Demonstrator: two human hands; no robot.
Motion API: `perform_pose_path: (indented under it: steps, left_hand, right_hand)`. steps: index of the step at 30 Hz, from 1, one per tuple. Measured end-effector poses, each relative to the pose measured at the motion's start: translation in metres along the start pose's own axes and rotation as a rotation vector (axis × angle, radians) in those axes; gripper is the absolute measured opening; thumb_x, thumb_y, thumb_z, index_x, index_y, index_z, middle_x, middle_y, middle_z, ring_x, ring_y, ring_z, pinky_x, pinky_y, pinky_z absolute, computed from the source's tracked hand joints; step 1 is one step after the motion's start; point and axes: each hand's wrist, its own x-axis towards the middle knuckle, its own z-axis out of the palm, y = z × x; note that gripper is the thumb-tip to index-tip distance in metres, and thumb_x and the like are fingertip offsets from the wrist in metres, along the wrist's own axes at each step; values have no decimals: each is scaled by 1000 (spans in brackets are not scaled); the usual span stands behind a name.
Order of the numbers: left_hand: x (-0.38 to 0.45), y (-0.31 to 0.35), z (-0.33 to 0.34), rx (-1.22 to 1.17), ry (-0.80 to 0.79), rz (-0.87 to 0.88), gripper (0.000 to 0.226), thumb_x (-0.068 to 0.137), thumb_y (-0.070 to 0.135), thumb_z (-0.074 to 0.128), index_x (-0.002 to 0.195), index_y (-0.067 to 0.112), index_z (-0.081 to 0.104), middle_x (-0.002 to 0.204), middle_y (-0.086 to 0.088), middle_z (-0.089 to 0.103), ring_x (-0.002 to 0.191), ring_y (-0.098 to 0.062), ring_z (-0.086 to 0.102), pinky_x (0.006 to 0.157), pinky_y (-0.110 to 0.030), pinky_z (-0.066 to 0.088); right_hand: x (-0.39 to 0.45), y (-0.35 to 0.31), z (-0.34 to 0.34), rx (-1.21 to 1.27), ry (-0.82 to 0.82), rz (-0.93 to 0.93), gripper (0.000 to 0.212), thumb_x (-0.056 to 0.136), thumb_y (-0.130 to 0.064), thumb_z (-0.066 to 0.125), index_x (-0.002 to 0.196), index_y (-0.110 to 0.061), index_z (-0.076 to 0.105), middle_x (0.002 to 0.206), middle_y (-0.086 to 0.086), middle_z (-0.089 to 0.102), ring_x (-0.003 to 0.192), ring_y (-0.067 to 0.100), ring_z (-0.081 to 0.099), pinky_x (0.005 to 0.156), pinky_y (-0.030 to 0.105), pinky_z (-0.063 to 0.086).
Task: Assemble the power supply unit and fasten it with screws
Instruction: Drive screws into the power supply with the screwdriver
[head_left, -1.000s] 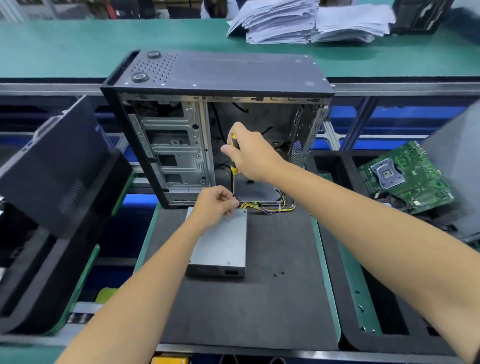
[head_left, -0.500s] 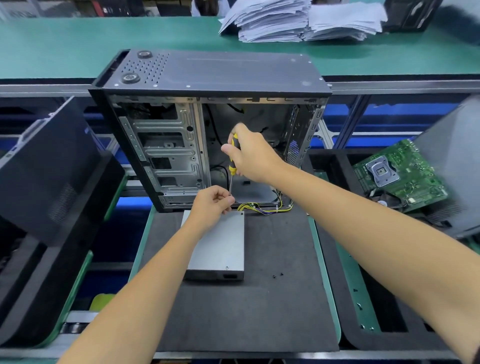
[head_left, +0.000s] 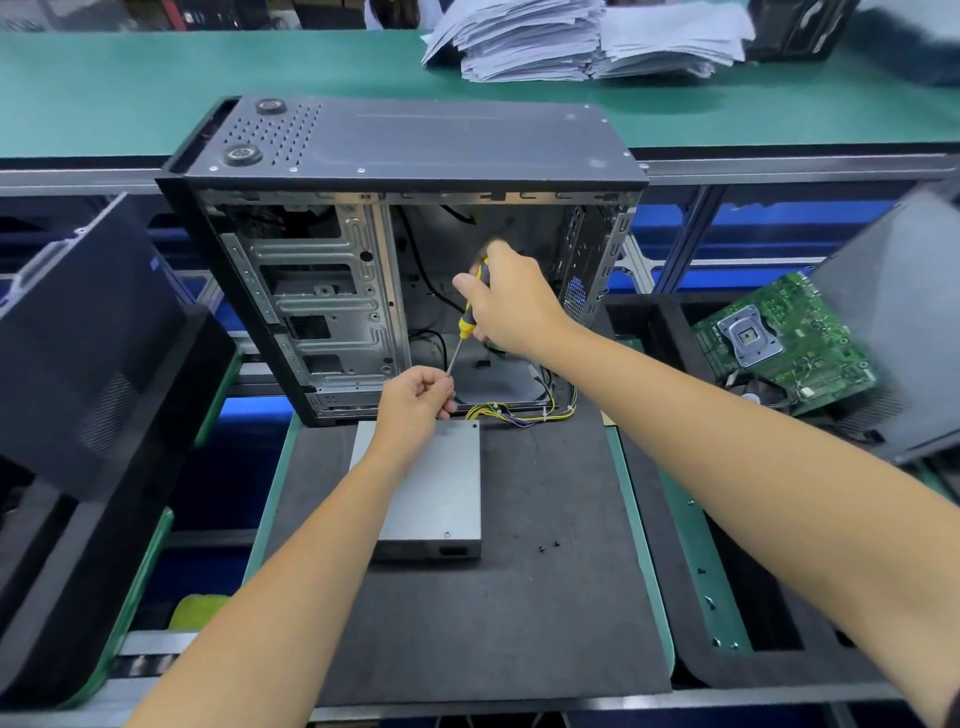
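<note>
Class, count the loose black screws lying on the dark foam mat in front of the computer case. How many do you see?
2. Both loose black screws lie side by side on the dark foam mat, just right of the power supply unit. Any others could be hidden under the arms or in the left hand.

Two bare forearms came into the head view from six o'clock, with no sleeve, glove, watch or band visible on either. The left hand (head_left: 415, 397) sat at the end of a slim forearm entering from about seven o'clock; the right hand (head_left: 511, 306) ended a broader-looking forearm entering from about four o'clock, enlarged by the wide lens. Nails were short and unpainted where they showed.
</note>
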Motion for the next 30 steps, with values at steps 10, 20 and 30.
perform_pose_path:
  steps: [10, 20, 30]
  left_hand:
    - [-5, 7, 4, 139, -32, 105, 22, 90, -3, 58, 76, 13, 60, 64, -3, 58, 50, 2, 53, 53, -14, 45]
    - [2, -3, 7, 525, -219, 207, 20, 81, 15, 76, 70, 21, 60, 81, 2, 64, 76, -9, 51, 68, -20, 39]
    - [5, -12, 7, 570, -268, 123, 16, 78, 16, 79, 74, 10, 65, 87, -2, 63, 81, -21, 55, 67, -27, 40]
  right_hand:
    - [-6, 2, -4, 7, -4, -14, 16, 99, -23, 49, 99, -8, 46, 87, 15, 63, 71, 33, 66, 64, 48, 56]
    - [-19, 14, 3, -105, -161, -172, 14, 97, -22, 54, 92, -13, 45, 69, 5, 60, 64, 29, 63, 64, 43, 53]
    - [-25, 24, 15, -228, -283, -246, 13, 96, -23, 55, 96, -14, 45, 78, 7, 60, 60, 22, 46, 57, 36, 41]
